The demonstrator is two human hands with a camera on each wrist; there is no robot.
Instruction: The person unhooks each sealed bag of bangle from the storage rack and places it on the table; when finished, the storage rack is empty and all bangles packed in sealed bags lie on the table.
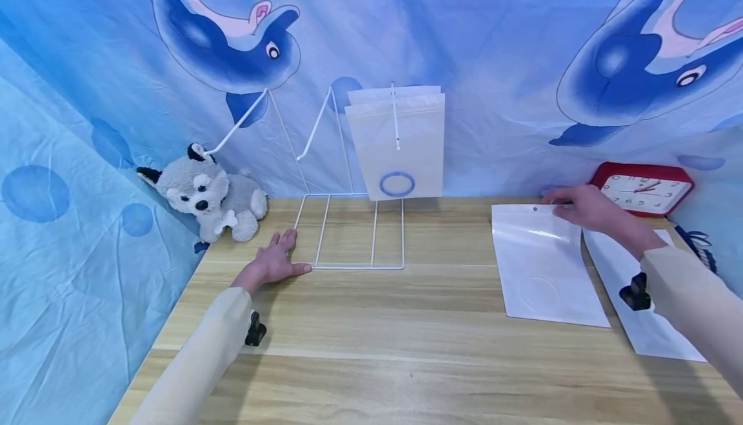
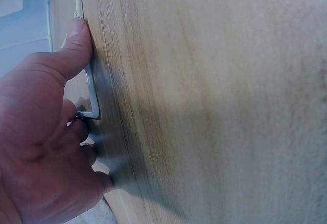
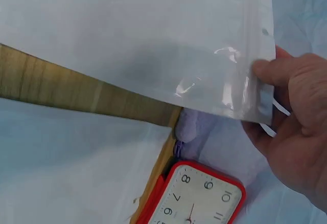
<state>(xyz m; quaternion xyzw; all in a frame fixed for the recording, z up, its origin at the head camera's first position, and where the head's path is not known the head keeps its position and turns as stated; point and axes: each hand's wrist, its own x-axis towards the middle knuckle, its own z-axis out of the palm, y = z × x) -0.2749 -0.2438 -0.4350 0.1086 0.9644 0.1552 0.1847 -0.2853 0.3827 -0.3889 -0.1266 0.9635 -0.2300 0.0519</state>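
Observation:
My left hand [image 1: 277, 261] rests at the front left corner of a white wire rack [image 1: 358, 268], thumb along the front wire [image 2: 91, 83] and fingers spread by its left side. With thumb and fingers my right hand [image 1: 592, 207] pinches the top edge of a white zip bag [image 1: 545, 264] that has a small hang hole and a faint circle. In the right wrist view the thumb lies over the top strip of this bag [image 3: 204, 45]. Several white bags [image 1: 400, 135] hang from the rack's right hook; the front one shows a ring-shaped mark.
Another white bag [image 1: 644, 302] lies on the wooden table [image 1: 371, 347] under my right forearm. A red clock [image 1: 644, 187] stands at the back right. A grey plush dog [image 1: 215, 196] sits left of the rack. Blue dolphin-print cloth [image 1: 476, 38] hangs behind. Two rack hooks [image 1: 313, 122] hold nothing.

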